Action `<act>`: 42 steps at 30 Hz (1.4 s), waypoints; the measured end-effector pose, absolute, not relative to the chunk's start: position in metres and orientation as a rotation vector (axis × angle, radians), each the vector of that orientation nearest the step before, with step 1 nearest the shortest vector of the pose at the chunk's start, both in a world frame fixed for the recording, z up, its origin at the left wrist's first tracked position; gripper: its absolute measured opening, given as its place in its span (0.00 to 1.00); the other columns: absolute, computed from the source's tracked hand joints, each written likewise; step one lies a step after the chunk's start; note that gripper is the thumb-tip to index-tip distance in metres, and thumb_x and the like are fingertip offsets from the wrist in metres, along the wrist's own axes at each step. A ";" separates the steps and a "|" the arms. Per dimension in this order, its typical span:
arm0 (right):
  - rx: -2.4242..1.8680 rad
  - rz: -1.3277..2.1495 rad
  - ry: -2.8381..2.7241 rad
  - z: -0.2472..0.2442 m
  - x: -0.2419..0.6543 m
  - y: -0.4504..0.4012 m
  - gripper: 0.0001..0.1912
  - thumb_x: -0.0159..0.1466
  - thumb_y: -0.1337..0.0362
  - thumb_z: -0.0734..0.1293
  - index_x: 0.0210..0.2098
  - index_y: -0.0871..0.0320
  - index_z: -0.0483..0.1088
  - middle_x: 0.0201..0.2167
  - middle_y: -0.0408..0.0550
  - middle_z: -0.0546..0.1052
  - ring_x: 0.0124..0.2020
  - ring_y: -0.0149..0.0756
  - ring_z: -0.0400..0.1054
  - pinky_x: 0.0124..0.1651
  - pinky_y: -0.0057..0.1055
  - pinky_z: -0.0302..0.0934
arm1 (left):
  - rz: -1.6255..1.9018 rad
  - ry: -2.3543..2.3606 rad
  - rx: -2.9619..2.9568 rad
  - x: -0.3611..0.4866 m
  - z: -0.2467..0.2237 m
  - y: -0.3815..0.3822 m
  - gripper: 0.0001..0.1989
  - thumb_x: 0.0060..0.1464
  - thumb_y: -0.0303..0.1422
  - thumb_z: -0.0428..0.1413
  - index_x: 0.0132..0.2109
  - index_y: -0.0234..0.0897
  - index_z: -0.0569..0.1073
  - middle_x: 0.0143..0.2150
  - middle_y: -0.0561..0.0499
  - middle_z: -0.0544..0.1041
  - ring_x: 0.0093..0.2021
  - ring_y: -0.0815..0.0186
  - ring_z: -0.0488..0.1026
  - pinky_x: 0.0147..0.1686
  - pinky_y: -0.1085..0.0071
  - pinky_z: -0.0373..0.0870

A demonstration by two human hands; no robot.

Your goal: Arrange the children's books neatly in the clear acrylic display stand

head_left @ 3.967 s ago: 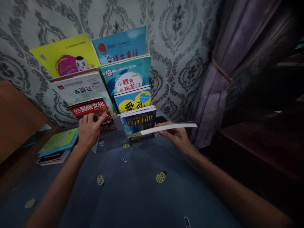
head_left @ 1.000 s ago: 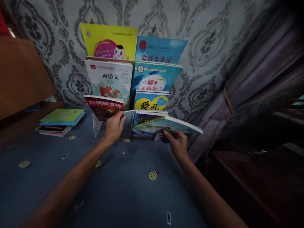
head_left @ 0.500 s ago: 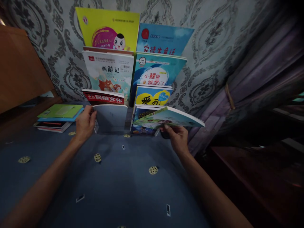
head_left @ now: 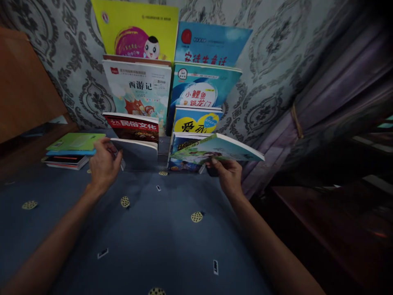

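My left hand point(head_left: 104, 166) is closed around the left edge of a plain grey-backed book point(head_left: 136, 155), which leans in the front of the left column of books. Right behind it stands a book with a red cover point(head_left: 135, 126). My right hand point(head_left: 229, 176) pinches the lower edge of a thin green and light-blue book point(head_left: 221, 148), tilted with its white page edges facing up and right. This book partly covers a dark blue book point(head_left: 186, 164) at the front of the right column.
Behind these, a white book point(head_left: 138, 88), a yellow-green book point(head_left: 138, 20), teal point(head_left: 205, 80), blue point(head_left: 213, 43) and yellow-blue point(head_left: 198, 119) books stand in tiers against the patterned wall. A small stack of books point(head_left: 76, 141) lies at left; a curtain point(head_left: 276, 135) hangs at right.
The grey book and my left hand have shifted slightly left and down, showing more of the red cover. My right hand holds its book almost unchanged. The view has tilted slightly.
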State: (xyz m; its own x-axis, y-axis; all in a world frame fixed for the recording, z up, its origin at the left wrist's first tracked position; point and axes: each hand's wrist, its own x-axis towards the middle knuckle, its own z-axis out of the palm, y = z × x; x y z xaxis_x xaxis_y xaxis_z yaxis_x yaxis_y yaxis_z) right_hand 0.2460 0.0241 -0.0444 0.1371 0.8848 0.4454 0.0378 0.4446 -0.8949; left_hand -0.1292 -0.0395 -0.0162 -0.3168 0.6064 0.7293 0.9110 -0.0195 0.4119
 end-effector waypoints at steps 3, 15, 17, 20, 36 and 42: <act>-0.935 0.783 -1.267 -0.045 0.246 0.024 0.20 0.51 0.45 0.79 0.31 0.54 0.79 0.27 0.46 0.83 0.29 0.41 0.79 0.38 0.39 0.75 | -1.291 -1.883 -1.647 -0.124 -0.021 -0.041 0.25 0.58 0.36 0.55 0.60 0.37 0.58 0.38 0.49 0.79 0.30 0.60 0.78 0.28 0.67 0.68; -0.933 0.779 -1.263 -0.045 0.247 0.024 0.19 0.52 0.46 0.78 0.29 0.54 0.78 0.26 0.46 0.83 0.28 0.41 0.78 0.37 0.38 0.73 | -0.958 -1.181 -2.545 -0.057 -0.029 -0.022 0.26 0.64 0.23 0.42 0.66 0.42 0.61 0.62 0.44 0.75 0.60 0.61 0.74 0.53 0.64 0.76; -0.928 0.769 -1.263 -0.044 0.247 0.024 0.19 0.52 0.46 0.79 0.29 0.54 0.78 0.25 0.46 0.83 0.27 0.40 0.78 0.36 0.37 0.73 | -1.050 -1.275 -2.551 -0.047 -0.028 -0.012 0.25 0.65 0.23 0.43 0.67 0.37 0.60 0.63 0.41 0.73 0.62 0.60 0.72 0.58 0.62 0.73; -0.918 0.765 -1.279 -0.043 0.247 0.025 0.19 0.52 0.45 0.78 0.30 0.54 0.79 0.25 0.45 0.83 0.27 0.40 0.78 0.36 0.37 0.73 | -1.180 -1.421 -2.549 -0.037 -0.028 0.003 0.23 0.65 0.26 0.45 0.65 0.32 0.63 0.62 0.38 0.74 0.62 0.59 0.72 0.62 0.59 0.70; -0.875 0.762 -1.324 -0.031 0.241 0.027 0.19 0.53 0.46 0.79 0.29 0.54 0.78 0.25 0.44 0.82 0.28 0.40 0.78 0.36 0.38 0.75 | -1.278 -1.637 -2.526 -0.016 -0.015 0.006 0.17 0.63 0.27 0.47 0.58 0.35 0.66 0.48 0.42 0.81 0.44 0.60 0.80 0.45 0.65 0.74; -0.794 0.799 -1.359 -0.030 0.233 0.036 0.21 0.51 0.43 0.79 0.30 0.52 0.77 0.26 0.44 0.82 0.29 0.41 0.78 0.38 0.41 0.76 | -1.114 -1.532 -2.589 -0.022 -0.014 0.005 0.10 0.59 0.27 0.51 0.49 0.37 0.67 0.36 0.49 0.78 0.35 0.63 0.78 0.36 0.69 0.72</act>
State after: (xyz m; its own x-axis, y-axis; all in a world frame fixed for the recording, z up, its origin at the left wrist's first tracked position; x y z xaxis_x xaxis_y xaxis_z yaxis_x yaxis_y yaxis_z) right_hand 0.2327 0.0364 -0.0300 0.0482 0.8574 0.5124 -0.0305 0.5140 -0.8572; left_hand -0.0223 0.0053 -0.0144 0.3036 0.7929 0.5283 0.7469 -0.5423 0.3847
